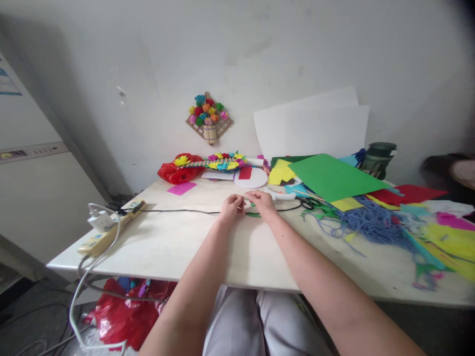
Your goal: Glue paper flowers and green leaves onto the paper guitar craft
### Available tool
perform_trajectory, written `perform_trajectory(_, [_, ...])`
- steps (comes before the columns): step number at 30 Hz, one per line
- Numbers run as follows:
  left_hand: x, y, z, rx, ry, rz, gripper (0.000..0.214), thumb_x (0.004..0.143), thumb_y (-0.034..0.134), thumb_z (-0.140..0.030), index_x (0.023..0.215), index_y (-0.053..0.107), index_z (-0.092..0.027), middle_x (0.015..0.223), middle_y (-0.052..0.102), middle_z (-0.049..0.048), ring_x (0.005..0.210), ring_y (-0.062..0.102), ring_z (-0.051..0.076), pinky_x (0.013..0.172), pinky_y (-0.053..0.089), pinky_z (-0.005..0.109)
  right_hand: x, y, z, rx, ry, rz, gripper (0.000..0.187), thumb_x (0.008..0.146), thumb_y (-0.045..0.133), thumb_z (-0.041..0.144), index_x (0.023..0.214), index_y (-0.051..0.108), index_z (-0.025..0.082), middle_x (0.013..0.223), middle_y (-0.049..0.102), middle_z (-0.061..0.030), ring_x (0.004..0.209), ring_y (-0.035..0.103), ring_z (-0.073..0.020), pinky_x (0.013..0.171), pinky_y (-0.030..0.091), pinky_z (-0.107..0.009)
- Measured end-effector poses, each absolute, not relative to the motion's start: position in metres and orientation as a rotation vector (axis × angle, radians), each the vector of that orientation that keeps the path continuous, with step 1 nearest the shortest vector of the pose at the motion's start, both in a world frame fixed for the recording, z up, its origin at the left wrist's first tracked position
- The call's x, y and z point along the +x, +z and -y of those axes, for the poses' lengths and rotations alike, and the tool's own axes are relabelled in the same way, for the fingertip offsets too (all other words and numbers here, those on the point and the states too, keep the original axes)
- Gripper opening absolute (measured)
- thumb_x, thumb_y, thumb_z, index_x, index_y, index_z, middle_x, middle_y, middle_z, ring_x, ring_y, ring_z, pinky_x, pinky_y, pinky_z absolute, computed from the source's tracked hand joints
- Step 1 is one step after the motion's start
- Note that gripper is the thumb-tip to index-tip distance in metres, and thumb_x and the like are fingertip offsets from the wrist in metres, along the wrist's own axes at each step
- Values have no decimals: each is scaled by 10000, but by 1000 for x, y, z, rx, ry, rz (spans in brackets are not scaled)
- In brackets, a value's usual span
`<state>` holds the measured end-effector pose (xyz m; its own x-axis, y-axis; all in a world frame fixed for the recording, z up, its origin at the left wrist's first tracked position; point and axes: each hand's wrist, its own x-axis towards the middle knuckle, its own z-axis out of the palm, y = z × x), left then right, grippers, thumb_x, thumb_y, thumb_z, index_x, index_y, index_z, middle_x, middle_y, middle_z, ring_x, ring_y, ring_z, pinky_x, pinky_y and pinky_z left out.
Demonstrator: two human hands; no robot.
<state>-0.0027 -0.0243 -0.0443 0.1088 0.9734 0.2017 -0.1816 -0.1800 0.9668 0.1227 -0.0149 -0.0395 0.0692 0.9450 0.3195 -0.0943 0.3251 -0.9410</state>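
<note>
My left hand (233, 204) and my right hand (261, 202) meet above the middle of the white table (178, 242). Fingers on both are pinched together, tip to tip. Something small, partly whitish or green, seems to be between them, but its kind is too small to tell. Green scraps (253, 214) lie just under the hands. Beside my right hand rests a white tool (284, 196) that looks like a glue gun, and a black cord (181, 211) runs behind my hands. A pair of black-handled scissors (310, 202) lies further right.
A power strip (111, 230) with a white charger (100, 221) sits at the left edge. Behind are a paper-flower piece (217, 162), a white disc (256, 179) and a magenta sheet (181, 188). Green paper (334, 175), blue yarn (374, 222) and a dark jar (377, 160) crowd the right.
</note>
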Motion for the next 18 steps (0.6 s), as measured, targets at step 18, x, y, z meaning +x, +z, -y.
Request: perform_trajectory(18, [-10, -47, 21, 1267, 1334, -832, 369, 568, 739, -449, 655, 587, -124, 570, 596, 14, 431, 468, 69, 454, 360, 213, 116, -36, 30, -834, 1106, 1474, 520, 736, 523, 586, 1038, 656, 185, 850, 669, -38, 712, 601, -137, 723, 511, -305])
